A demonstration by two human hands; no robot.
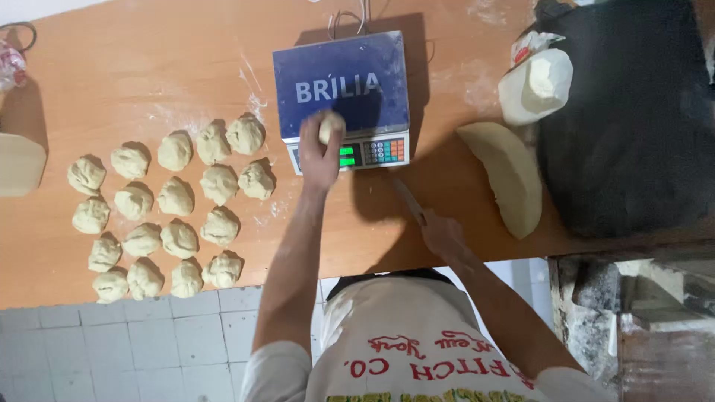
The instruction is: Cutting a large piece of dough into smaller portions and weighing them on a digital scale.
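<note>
My left hand (320, 152) grips a small dough ball (331, 125) over the near edge of a blue digital scale (342, 71), just above its lit display. My right hand (441, 232) rests at the table's near edge and holds a knife (408, 199) with its blade pointing toward the scale. A large wedge of uncut dough (508, 173) lies on the table to the right of the knife.
Several portioned dough balls (165, 205) sit in rows on the left of the wooden table (134, 59). A white lump in a bag (538, 83) leans on a big black mass (633, 112) at right. Tiled floor (134, 342) shows below the table edge.
</note>
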